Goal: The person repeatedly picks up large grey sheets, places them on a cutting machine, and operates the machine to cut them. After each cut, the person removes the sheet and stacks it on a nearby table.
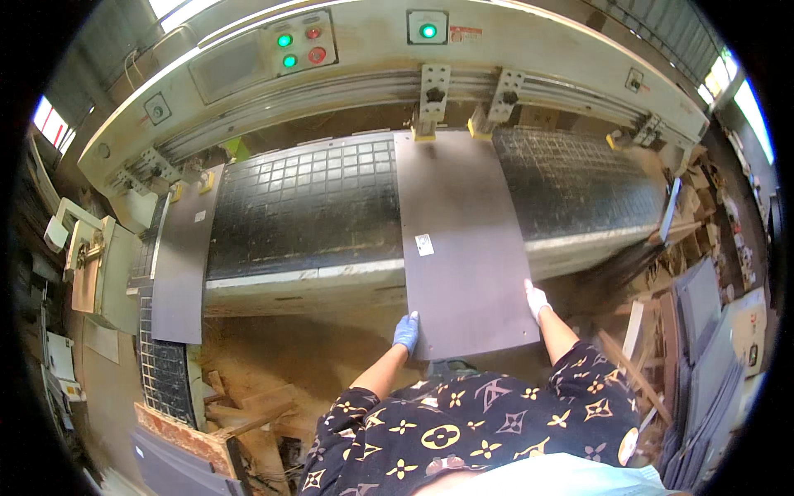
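1. While black patterned sleeves [351, 413] reach up from the bottom of the frame, the left hand [405, 333], gloved in blue, grasps the left edge of a gray-brown panel [471, 298]; the fingers curl close, their undersides hidden, so their exact spread cannot be told.
2. Slightly higher, right of center, the right hand [536, 299], in a pale glove, grasps the panel's opposite edge, its thumb side visible and the other fingers partly hidden.
3. The panel, smooth, flat and rectangular, runs from lower center to upper center, with a small white label [424, 245] stuck on its face.
4. At lower left lie rough, splintery wood scraps [265, 413]; at lower right, thin gray sheets [703, 355] lean together.
5. Across the middle stretches a black belt [306, 207] with a raised grid texture; a second panel [180, 273] lies at left.
6. Along the top arches a pale machine beam [372, 50] with glowing green buttons [428, 31].
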Demonstrator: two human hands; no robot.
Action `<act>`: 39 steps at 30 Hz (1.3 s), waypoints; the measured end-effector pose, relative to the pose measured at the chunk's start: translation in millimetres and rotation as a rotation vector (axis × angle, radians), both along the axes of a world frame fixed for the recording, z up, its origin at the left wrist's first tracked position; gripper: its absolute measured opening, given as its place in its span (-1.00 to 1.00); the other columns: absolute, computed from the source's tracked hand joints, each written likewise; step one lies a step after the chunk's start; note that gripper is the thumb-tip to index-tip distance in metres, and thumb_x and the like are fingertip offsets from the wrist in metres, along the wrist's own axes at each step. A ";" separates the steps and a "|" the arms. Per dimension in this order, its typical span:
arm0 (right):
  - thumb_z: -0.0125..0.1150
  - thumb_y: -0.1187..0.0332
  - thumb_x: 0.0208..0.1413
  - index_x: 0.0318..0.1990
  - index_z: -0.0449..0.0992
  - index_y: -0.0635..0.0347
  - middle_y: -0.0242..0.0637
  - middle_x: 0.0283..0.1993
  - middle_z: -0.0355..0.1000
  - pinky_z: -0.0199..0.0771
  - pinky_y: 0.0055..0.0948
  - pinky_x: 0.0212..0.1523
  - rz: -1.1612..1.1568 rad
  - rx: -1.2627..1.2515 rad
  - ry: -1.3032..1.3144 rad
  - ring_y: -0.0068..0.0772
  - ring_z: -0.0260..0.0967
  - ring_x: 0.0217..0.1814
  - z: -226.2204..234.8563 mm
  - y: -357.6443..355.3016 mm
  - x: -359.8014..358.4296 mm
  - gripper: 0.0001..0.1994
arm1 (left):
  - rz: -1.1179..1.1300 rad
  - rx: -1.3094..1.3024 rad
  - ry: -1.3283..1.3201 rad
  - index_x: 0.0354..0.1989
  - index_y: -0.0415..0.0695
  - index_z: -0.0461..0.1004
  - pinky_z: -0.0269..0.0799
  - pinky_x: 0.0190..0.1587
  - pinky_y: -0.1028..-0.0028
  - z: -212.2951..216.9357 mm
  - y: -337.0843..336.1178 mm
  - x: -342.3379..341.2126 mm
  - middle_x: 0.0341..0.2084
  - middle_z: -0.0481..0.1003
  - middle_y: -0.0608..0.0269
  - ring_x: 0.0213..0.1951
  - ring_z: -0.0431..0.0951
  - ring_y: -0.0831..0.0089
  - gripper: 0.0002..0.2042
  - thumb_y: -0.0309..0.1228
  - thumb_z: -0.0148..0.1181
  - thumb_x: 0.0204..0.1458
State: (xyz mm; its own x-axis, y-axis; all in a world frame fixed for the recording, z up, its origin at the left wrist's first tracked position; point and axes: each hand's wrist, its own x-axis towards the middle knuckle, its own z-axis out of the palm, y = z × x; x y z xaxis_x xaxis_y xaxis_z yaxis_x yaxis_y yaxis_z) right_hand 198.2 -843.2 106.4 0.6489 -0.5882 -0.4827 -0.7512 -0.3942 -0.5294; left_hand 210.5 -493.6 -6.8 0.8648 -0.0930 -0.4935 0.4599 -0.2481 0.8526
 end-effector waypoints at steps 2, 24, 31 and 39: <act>-0.29 -0.13 0.03 -0.06 0.32 0.40 -0.03 -0.01 0.29 0.13 -0.34 0.04 -0.005 0.003 0.036 -0.17 0.19 0.07 0.8 0.4 5.4 -0.33 | -0.001 0.037 0.028 -0.13 -0.28 0.33 0.24 -0.07 0.29 3.9 -2.6 0.2 -0.18 0.37 -0.11 -0.12 0.36 0.05 -0.53 -0.08 -0.24 0.06; -0.01 0.27 -0.12 -0.27 0.45 -0.01 -0.26 0.09 0.21 0.23 -0.34 -0.02 0.758 -0.933 -1.160 -0.23 0.28 -0.04 224.5 185.2 324.4 -0.77 | 0.339 -0.250 0.310 -0.05 -0.04 0.24 0.30 -0.56 0.56 31.2 123.9 -35.5 -0.38 0.38 0.35 -0.48 0.33 0.61 -0.64 -0.15 -0.04 0.01; -0.08 0.32 -0.16 -0.36 0.42 0.00 -0.15 -0.20 0.37 0.39 -0.22 -0.33 0.863 -1.194 -0.719 -0.11 0.39 -0.29 338.5 283.9 440.5 -0.82 | 0.729 0.220 0.319 -0.21 -0.12 0.37 0.38 -0.51 0.44 -7.8 251.5 -206.3 -0.39 0.43 0.29 -0.43 0.40 0.48 -0.68 -0.15 -0.02 -0.02; -0.01 0.13 -0.05 -0.04 0.33 -0.01 -0.17 0.00 0.26 0.27 -0.29 -0.04 0.955 -1.201 -1.251 -0.23 0.23 0.03 289.3 291.2 405.8 -0.62 | 1.312 -0.037 0.516 -0.43 -0.01 0.34 0.30 -0.63 0.45 12.2 275.0 -315.2 -0.64 0.30 0.39 -0.62 0.27 0.54 -0.80 -0.15 -0.01 -0.03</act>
State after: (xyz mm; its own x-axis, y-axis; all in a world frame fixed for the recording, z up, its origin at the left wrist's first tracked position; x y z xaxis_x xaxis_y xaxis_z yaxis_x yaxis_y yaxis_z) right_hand 604.0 -552.0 395.7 0.4982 0.4776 0.7236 0.3993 -0.8672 0.2975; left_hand -104.6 -218.6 5.4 0.0570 0.6079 -0.7919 0.5940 0.6170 0.5163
